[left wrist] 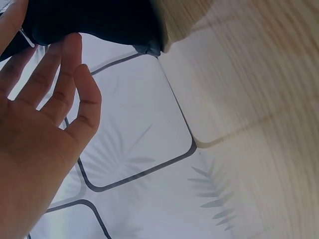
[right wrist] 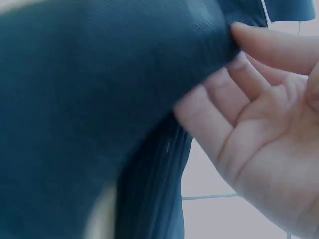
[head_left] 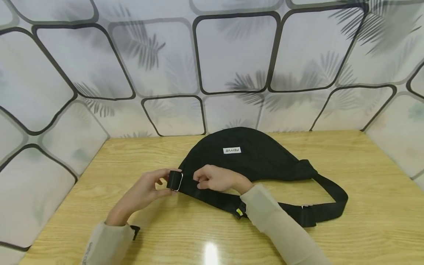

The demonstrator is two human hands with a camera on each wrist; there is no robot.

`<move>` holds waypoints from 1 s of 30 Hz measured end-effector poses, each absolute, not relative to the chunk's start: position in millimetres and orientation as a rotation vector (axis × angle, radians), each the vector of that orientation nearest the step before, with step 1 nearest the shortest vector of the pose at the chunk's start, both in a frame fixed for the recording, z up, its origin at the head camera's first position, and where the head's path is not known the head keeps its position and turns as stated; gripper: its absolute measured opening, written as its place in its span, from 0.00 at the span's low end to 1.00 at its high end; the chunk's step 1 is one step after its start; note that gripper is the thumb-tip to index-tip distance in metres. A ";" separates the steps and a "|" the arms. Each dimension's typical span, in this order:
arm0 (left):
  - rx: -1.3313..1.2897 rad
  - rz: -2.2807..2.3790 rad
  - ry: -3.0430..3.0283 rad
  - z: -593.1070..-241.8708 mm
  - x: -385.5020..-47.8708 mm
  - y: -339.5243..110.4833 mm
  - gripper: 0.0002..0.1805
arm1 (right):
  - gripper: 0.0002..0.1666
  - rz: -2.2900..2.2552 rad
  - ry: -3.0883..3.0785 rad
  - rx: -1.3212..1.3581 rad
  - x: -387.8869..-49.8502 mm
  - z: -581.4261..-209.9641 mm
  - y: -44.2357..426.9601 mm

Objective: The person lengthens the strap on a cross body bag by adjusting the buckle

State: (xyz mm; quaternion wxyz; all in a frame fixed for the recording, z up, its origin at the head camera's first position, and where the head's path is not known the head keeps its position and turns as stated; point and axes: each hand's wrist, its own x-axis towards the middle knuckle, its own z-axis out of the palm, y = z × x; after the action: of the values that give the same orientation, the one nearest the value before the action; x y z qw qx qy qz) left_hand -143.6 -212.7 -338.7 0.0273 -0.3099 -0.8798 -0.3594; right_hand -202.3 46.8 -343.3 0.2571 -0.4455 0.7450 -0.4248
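Observation:
A black waist bag point(head_left: 261, 162) lies on the table, its white label point(head_left: 232, 150) upside down in the head view. At the bag's left end, my left hand point(head_left: 144, 193) holds the looped strap point(head_left: 173, 180) beside a metal slider point(head_left: 180, 182), thumb below and fingers above. Just right of it, my right hand point(head_left: 220, 178) pinches the black webbing between thumb and curled fingers. In the right wrist view the webbing point(right wrist: 99, 89) covers the fingertips. The left wrist view shows dark fabric point(left wrist: 94, 17) over my left fingertips.
The strap point(head_left: 334, 191) curves round to the right, with a second metal slider point(head_left: 306, 206). A buckle with a yellow mark point(head_left: 239, 212) lies near my right sleeve. Patterned cloth panels point(head_left: 232, 59) stand behind and beside the wooden table point(head_left: 371, 176).

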 end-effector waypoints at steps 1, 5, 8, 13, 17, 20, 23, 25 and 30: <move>-0.955 -1.126 -2.720 -338.9 -143.5 -211.5 0.26 | 0.12 -1.184 2.031 -1.199 -201.3 -344.4 44.5; -0.938 -1.192 -2.742 -340.9 -142.5 -207.7 0.23 | 0.05 -1.344 2.040 -1.082 -194.3 -347.0 34.2; -0.921 -1.221 -2.758 -342.0 -142.0 -206.4 0.20 | 0.04 -1.462 2.045 -0.979 -190.0 -347.4 28.3; -0.893 -1.235 -2.767 -343.5 -142.9 -205.0 0.23 | 0.04 -1.561 2.071 -0.905 -188.0 -346.0 25.3; -0.863 -1.236 -2.776 -344.9 -143.5 -203.6 0.25 | 0.06 -1.583 2.064 -0.893 -186.6 -344.0 25.8; -0.837 -1.206 -2.777 -345.7 -143.9 -202.3 0.21 | 0.12 -1.584 2.040 -0.922 -185.6 -342.6 26.3; -0.826 -1.171 -2.776 -345.6 -144.5 -201.2 0.18 | 0.22 -1.535 2.082 -1.016 -183.1 -340.2 25.7; -0.826 -1.155 -2.777 -345.1 -144.6 -200.6 0.17 | 0.27 -1.468 2.161 -1.080 -180.1 -338.7 24.1; -0.786 -1.144 -2.811 -344.6 -144.1 -199.8 0.15 | 0.31 -1.314 2.393 -1.163 -172.2 -338.1 16.8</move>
State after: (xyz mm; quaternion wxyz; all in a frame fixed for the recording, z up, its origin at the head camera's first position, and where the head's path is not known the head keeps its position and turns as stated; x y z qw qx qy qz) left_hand -144.1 -199.8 -344.6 0.0033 -0.2507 -0.8966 -0.3650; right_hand -172.2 16.8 -338.1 0.0871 -0.3905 0.8033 -0.4412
